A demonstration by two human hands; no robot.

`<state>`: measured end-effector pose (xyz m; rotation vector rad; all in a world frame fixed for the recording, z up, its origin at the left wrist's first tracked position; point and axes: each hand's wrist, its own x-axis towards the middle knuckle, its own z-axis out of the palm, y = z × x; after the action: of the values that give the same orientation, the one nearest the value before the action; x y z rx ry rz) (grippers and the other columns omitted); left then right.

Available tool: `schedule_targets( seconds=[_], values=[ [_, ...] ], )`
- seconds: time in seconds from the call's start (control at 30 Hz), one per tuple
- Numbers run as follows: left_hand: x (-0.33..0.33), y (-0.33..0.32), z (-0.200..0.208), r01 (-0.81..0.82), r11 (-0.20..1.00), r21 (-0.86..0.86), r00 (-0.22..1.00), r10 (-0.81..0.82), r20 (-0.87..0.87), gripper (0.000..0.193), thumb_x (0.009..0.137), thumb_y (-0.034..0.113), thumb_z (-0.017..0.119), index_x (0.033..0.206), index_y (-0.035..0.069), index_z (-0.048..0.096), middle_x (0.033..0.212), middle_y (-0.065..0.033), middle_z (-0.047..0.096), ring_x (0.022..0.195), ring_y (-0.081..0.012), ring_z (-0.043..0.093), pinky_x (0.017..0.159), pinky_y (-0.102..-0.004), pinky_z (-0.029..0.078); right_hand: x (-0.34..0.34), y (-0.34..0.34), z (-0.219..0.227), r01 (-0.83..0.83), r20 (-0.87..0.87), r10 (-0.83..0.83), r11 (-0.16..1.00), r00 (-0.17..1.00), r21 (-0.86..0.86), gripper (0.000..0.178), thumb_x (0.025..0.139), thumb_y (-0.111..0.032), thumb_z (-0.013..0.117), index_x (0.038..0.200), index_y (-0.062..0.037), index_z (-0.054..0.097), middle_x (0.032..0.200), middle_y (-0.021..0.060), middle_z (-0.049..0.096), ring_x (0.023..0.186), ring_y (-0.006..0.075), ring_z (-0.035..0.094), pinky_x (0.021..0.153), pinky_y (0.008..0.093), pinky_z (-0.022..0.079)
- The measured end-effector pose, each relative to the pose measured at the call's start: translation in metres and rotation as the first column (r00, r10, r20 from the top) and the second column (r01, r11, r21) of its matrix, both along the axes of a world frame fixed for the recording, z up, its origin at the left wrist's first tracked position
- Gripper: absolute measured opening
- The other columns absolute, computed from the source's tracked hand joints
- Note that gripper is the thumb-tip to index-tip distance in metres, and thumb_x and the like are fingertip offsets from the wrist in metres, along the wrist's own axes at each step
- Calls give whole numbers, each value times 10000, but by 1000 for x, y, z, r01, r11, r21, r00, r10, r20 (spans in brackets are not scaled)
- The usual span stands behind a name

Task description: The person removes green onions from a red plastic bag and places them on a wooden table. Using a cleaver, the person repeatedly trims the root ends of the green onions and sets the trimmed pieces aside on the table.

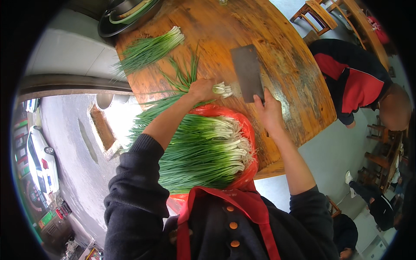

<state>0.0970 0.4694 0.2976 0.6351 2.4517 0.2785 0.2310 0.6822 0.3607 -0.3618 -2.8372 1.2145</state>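
Note:
My left hand (202,90) is closed round a small bunch of spring onions (222,89), its white ends poking out to the right and its green tops trailing left. In my right hand (269,110) is a cleaver (247,71), gripped at the handle, its broad dark blade pointing away from me over the wooden table (299,82). The blade is apart from the bunch, to its right. Close to me, a big heap of spring onions (203,149) with roots lies in a red plastic bag (250,162). Another bunch of spring onions (151,50) rests at the far left of the tabletop.
Dark basins (125,17) are stacked at the table's far left corner. At the right, a person in a black and red jacket (353,80) bends beside the table. Wooden stools (315,17) stand beyond. A white car (42,160) is outside at the left.

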Motion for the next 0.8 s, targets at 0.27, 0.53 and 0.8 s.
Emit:
schedule_targets(
  seconds=[0.27,0.53,0.8],
  values=[
    [-11,4,-11,70,997,-31,973,-61,222,677,611,502,731,1158,110,650,1072,-148,669,993,-306,637,839,-406,504,5,-20,-16,-111,86,97,978,992,178,245,897,-172,571,1073,-2,569,691,220,629,657,411,624,615,481,504],
    [-4,6,-18,69,996,54,924,-84,372,652,608,583,729,1023,81,709,1013,-196,675,966,-348,636,822,-395,491,16,-18,-24,-108,125,89,982,988,157,297,897,-171,567,1143,-5,553,693,239,629,638,412,623,600,485,505],
    [0,17,-9,75,988,-131,944,-28,330,770,633,540,763,1219,69,598,1151,-188,637,1080,-334,606,903,-424,474,8,-5,-14,-169,144,154,980,978,104,282,894,-179,572,1107,6,578,715,247,632,660,411,626,613,486,506]
  ],
)
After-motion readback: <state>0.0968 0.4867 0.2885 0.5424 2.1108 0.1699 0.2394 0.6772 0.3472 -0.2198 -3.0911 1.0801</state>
